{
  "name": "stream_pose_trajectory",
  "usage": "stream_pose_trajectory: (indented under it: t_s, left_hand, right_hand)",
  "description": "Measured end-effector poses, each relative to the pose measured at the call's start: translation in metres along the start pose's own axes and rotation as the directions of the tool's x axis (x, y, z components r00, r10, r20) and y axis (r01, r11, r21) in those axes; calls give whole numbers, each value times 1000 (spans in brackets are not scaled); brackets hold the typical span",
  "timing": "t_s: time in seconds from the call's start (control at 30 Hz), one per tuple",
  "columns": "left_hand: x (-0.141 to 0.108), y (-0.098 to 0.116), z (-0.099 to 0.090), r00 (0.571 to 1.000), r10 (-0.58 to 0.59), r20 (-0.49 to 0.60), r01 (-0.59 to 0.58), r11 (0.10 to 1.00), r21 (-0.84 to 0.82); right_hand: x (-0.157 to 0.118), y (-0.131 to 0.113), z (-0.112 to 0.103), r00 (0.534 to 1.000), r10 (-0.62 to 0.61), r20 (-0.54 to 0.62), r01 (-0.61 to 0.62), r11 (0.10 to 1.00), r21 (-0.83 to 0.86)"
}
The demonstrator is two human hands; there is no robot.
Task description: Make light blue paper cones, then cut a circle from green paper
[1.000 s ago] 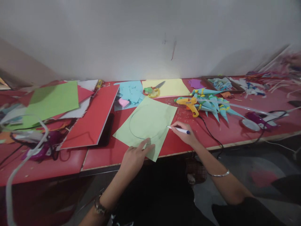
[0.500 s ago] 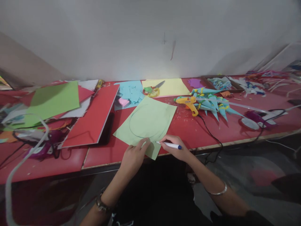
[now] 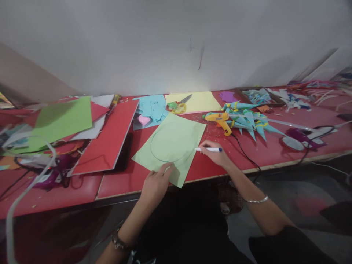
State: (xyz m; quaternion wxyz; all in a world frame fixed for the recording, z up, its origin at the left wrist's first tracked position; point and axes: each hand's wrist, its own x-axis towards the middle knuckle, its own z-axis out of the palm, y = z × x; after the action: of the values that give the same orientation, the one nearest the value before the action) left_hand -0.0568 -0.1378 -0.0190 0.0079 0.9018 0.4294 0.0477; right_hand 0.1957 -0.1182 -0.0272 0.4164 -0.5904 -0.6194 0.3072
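A pale green sheet of paper (image 3: pixel 176 137) lies turned at an angle at the front of the red table, with a large circle drawn in dark line on it. My left hand (image 3: pixel 158 181) rests on the sheet's lower left edge, fingers stretched out flat and holding nothing. In my right hand (image 3: pixel 216 154) a white marker (image 3: pixel 210 149) with a dark blue end is gripped. Its tip meets the paper at the right side of the circle line.
A yellow glue gun (image 3: pixel 220 119) lies right of the sheet beside light blue paper cones (image 3: pixel 250 123). Scissors (image 3: pixel 180 105) rest behind on yellow paper (image 3: pixel 205 101). To the left are a red board (image 3: pixel 108 139) and green paper (image 3: pixel 64 117). A white cable (image 3: pixel 26 190) loops at far left.
My right hand has moved up and to the right with the marker, from the circle's bottom to its right side. My left hand has stayed on the paper.
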Motion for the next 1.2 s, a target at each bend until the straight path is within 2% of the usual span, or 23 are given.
stream_pose_trajectory:
  t_s: [0.07, 0.13, 0.2, 0.23, 0.27, 0.33, 0.4, 0.43, 0.47, 0.53, 0.6, 0.7, 0.87, 1.03, 1.13, 1.2]
  left_hand:
    - [0, -3, 2, 1000, -4, 7, 5, 997, -72]
    - [1, -8, 4, 999, -35, 12, 37, 977, -210]
    - [5, -15, 2, 993, -115, -21, 95, 899, -428]
    - [8, -18, 0, 983, -177, -54, 118, 822, -557]
    - [11, -20, -4, 967, -240, -81, 120, 715, -689]
    - [19, -19, -13, 946, -316, -77, 66, 420, -905]
    - [25, -14, -23, 961, -276, -9, 13, 78, -997]
    - [28, -10, -28, 971, -239, 11, -5, -66, -998]
    - [30, -5, -33, 978, -206, 19, -18, -180, -984]
    - [33, 4, -40, 985, -169, 14, -40, -313, -949]
    - [33, 11, -45, 987, -164, -6, -66, -361, -930]
    - [31, 17, -51, 980, -195, -33, -102, -358, -928]
    - [27, 18, -55, 981, -190, -26, -87, -321, -943]
    - [26, 17, -52, 990, -126, -63, -102, -333, -937]
    - [29, 17, -52, 981, -196, -9, -76, -337, -938]
    - [32, 19, -54, 959, -278, 51, -61, -377, -924]
  right_hand:
    - [9, 9, -9, 986, -21, -164, 12, 998, -55]
    - [13, 13, -14, 950, -60, -306, 40, 997, -72]
    - [12, 13, -15, 924, -53, -379, 52, 999, -14]
    - [9, 11, -13, 919, -26, -393, 46, 998, 41]
    - [6, 8, -10, 920, 8, -391, 36, 994, 107]
    - [-4, -4, -2, 931, 63, -359, 37, 964, 264]
    - [-16, -21, 7, 960, 56, -274, 73, 895, 440]
    - [-23, -31, 12, 978, 12, -208, 99, 851, 516]
    - [-29, -41, 16, 990, -42, -136, 113, 809, 576]
    - [-39, -63, 24, 988, -145, -62, 149, 740, 656]
    - [-46, -81, 28, 980, -200, -11, 149, 694, 704]
    - [-47, -96, 31, 972, -233, 28, 139, 671, 728]
    - [-45, -100, 32, 974, -228, 13, 146, 666, 732]
    - [-45, -100, 32, 980, -195, 36, 119, 724, 680]
    - [-45, -100, 31, 982, -188, 23, 128, 749, 650]
    - [-46, -101, 31, 981, -196, 11, 142, 750, 646]
